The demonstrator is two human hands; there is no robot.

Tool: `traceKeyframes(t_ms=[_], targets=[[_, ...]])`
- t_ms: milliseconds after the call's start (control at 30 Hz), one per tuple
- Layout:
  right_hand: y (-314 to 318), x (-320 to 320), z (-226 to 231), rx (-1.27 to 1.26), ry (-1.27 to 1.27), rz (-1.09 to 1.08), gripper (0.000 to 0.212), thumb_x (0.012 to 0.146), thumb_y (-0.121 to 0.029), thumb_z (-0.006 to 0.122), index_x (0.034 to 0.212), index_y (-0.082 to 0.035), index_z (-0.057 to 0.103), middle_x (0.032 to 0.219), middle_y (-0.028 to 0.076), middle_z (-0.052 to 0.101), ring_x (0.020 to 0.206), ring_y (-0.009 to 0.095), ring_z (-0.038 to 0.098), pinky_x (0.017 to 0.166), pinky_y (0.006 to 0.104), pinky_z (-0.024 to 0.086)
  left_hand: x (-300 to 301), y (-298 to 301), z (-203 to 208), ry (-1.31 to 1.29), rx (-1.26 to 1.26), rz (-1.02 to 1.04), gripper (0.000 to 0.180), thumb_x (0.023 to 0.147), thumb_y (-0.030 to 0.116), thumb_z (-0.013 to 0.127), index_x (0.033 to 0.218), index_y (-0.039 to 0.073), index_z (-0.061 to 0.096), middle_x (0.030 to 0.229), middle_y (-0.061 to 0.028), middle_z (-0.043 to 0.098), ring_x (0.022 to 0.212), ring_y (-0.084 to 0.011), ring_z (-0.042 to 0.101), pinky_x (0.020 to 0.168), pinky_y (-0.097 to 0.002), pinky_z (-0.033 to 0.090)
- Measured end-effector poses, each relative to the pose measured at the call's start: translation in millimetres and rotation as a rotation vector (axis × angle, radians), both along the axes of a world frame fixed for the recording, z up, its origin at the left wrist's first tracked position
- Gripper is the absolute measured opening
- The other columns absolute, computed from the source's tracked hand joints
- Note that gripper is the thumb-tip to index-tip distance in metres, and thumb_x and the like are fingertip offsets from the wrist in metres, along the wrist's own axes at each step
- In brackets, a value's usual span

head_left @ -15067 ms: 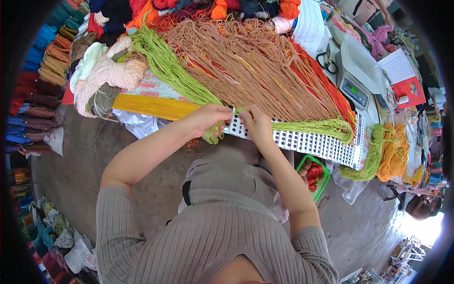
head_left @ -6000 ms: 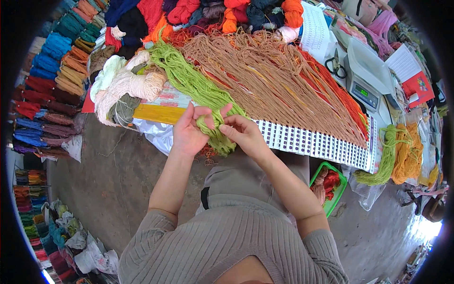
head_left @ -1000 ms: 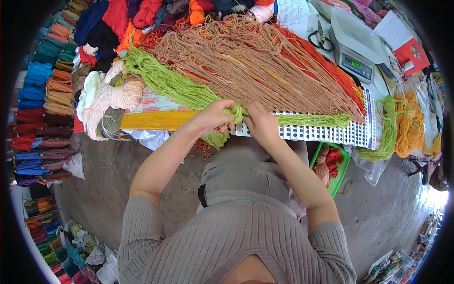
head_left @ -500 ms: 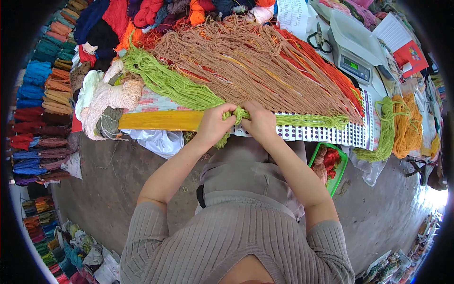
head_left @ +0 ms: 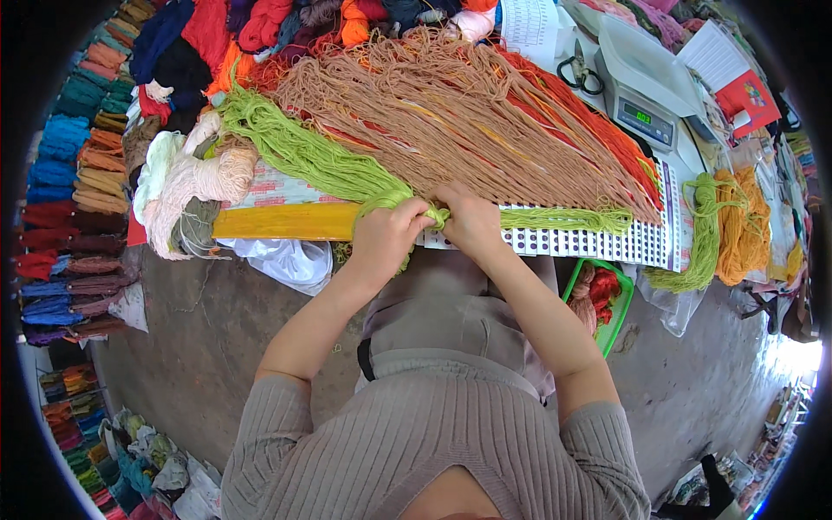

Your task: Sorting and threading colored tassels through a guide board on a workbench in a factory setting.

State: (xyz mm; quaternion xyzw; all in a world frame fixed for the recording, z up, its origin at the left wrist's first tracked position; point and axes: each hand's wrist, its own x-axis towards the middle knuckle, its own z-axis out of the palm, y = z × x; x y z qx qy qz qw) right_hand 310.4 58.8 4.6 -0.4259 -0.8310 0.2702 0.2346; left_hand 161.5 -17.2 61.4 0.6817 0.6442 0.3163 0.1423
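Observation:
Both of my hands meet at the near edge of the table, gripping a lime-green hank of yarn point(head_left: 316, 165). My left hand point(head_left: 387, 240) is closed round its bunched part, thumb and fingertips pinching strands near the right hand. Close beside it, my right hand point(head_left: 471, 221) is curled on the same green yarn; its fingertips are partly hidden. Green strands run right from there along a white board with rows of holes point(head_left: 598, 249). Beyond my hands, long brown yarn strands point(head_left: 425, 121) fan across the table, with red-orange yarn point(head_left: 607, 130) among and beside them.
A yellow strip point(head_left: 286, 222) lies along the table's near edge, left of my hands. Pale skeins point(head_left: 204, 178) sit farther left. A digital scale point(head_left: 646, 113) and scissors point(head_left: 579, 69) stand at back right. Green and orange hanks point(head_left: 741, 225) hang at right; below is a green basket point(head_left: 617, 316).
My left hand has rolled over the bunched green yarn, covering the loop that showed between my hands. My right hand has shifted slightly left. A dark shape has appeared at lower right.

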Motion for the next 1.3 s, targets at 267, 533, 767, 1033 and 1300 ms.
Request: traceKeyframes(t_ms=[267,533,767,1033,1300], targets=[[-3.6,-0.8,12.7,-0.028,-0.105,-0.011,0.023,0.078,-0.026,0.068,0.1,-0.018,0.065,0.096,0.006,0.063,0.083,0.033,0.064,0.068,0.0438,0.05,-19.9,11.6,13.6,0.117,-0.065,-0.05,0.021,0.081,0.025,0.072,0.085,0.005,0.064,0.068,-0.0153,0.062,0.063,-0.0343,0.061,0.056,-0.0428,0.046],[-2.1,-4.5,12.2,-0.051,-0.159,-0.004,0.03,0.075,-0.025,0.07,0.105,-0.022,0.066,0.097,0.005,0.063,0.085,0.032,0.065,0.07,0.0449,0.05,-41.7,18.9,-3.8,-1.276,-0.806,-0.063,0.022,0.093,0.026,0.064,0.094,0.004,0.061,0.058,0.0059,0.046,0.041,-0.0011,0.036,0.036,-0.0176,0.025],[-2.0,-7.8,16.6,-0.055,-0.2,0.001,0.026,0.078,-0.027,0.069,0.103,-0.021,0.065,0.098,0.005,0.062,0.086,0.032,0.065,0.071,0.0459,0.05,-102.4,-23.5,19.8,-1.771,-0.387,-0.055,0.024,0.097,0.031,0.058,0.107,0.008,0.057,0.057,0.0081,0.037,0.038,-0.0013,0.027,0.031,-0.0176,0.02],[-10.8,-0.8,-7.6,-0.012,0.084,-0.158,0.016,0.084,-0.019,0.064,0.095,-0.008,0.059,0.081,0.013,0.064,0.073,0.035,0.064,0.064,0.0451,0.05,-173.2,-33.7,43.9,-0.476,0.214,0.795,0.027,0.095,0.024,0.061,0.106,0.0,0.067,0.071,-0.0015,0.061,0.051,-0.0062,0.049,0.047,-0.0198,0.04],[-5.8,6.5,-3.3,-0.448,0.481,-0.32,0.012,0.088,-0.007,0.057,0.097,-0.002,0.052,0.076,0.018,0.062,0.07,0.036,0.063,0.062,0.0439,0.049,-17.9,12.8,-13.7,0.092,-0.231,0.113,0.03,0.083,0.027,0.069,0.109,0.013,0.069,0.075,-0.0146,0.067,0.068,-0.0277,0.067,0.063,-0.0388,0.05]])
